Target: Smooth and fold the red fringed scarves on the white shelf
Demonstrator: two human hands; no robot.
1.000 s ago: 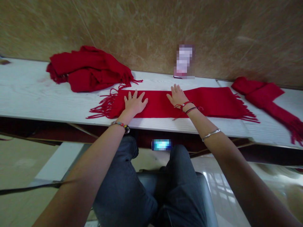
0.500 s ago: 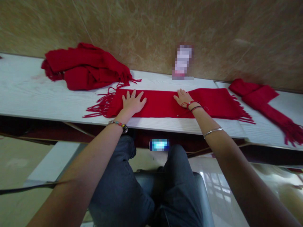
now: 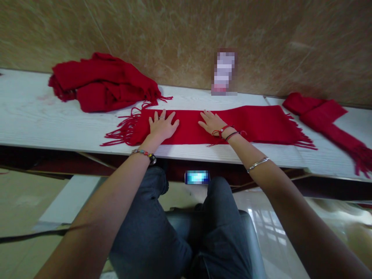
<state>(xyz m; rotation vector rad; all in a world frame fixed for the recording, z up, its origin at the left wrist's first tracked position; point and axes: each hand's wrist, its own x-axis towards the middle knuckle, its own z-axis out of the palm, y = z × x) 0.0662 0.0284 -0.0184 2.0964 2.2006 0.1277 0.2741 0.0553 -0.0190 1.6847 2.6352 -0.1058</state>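
My right fingers just slid back toward my left fingers, which haven't moved; looks like I'm working the middle of the fringed red scarf, flat on the table. Fingers lie open on it, left splayed, none pinching. Cloth beneath them hidden. Phone-like item pixelated, bunched red pile uncountable, right-end scarf's fringe blurred.

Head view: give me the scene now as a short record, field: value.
Flat red scarf: lengthwise on white table, fringed both ends
Left hand: open, palm down on scarf, near its left fringe
Right hand: open, palm down near scarf's middle
Crumpled red heap: behind scarf's left end
Bent red strip: right of scarf, fringed
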